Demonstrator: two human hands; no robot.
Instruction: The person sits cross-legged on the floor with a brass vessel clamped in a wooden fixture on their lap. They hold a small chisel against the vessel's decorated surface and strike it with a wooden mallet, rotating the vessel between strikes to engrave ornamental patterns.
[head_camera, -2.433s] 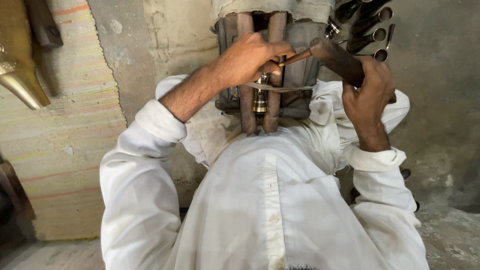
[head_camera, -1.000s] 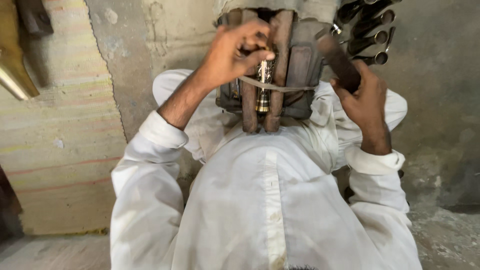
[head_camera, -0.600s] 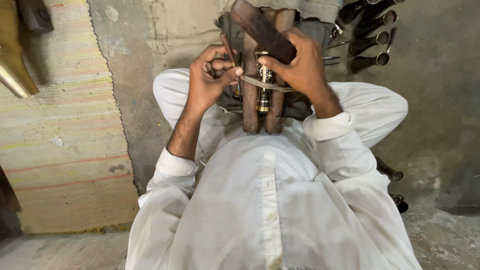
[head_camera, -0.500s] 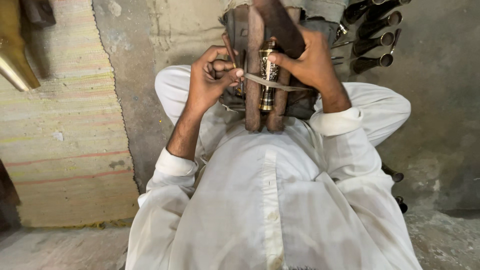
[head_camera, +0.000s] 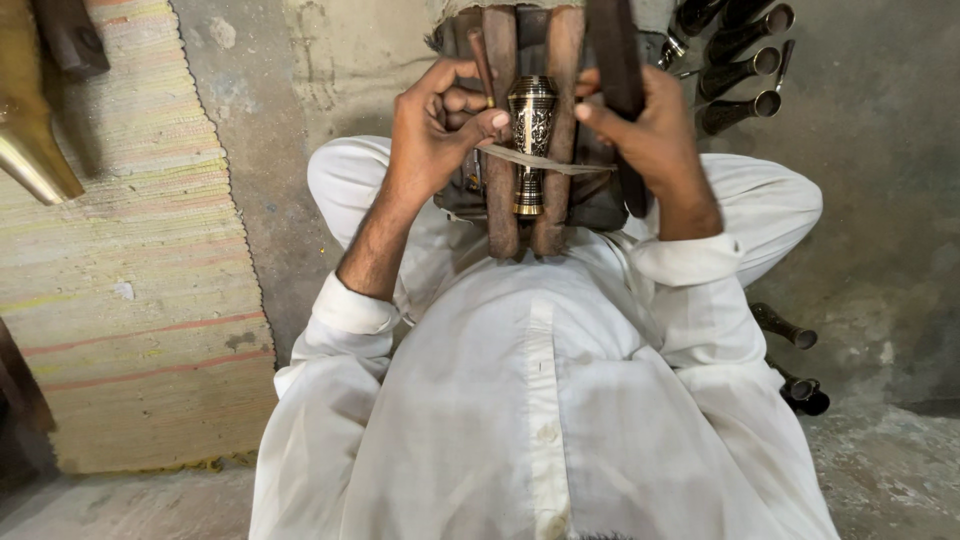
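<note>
Two bare hands work at the far end of the view, above the lap of a person in a white button-front shirt (head_camera: 540, 400). The left hand (head_camera: 435, 130) is clenched around a thin dark rod-like tool (head_camera: 482, 65), its thumb and forefinger pressed against the left side of a small engraved brass and black vase-shaped piece (head_camera: 531, 140). The right hand (head_camera: 650, 135) grasps a dark wooden handle (head_camera: 615, 50) that rises out of the top of the frame, its thumb reaching toward the right side of the brass piece. The piece stands upright between two brown wooden bars (head_camera: 500, 190), which run side by side from the far edge down toward the shirt; a thin pale strap (head_camera: 560, 164) crosses the bars and the piece just below the thumbs. To the far right, near the right hand, several dark tubular pieces with open round mouths (head_camera: 745, 70) lie in a cluster on the grey concrete floor (head_camera: 880, 200); more of them (head_camera: 790, 350) lie near the right elbow. To the left, a striped woven mat (head_camera: 130, 300) covers the floor, and a shiny brass cone-shaped object (head_camera: 30, 150) lies at its far left edge.
</note>
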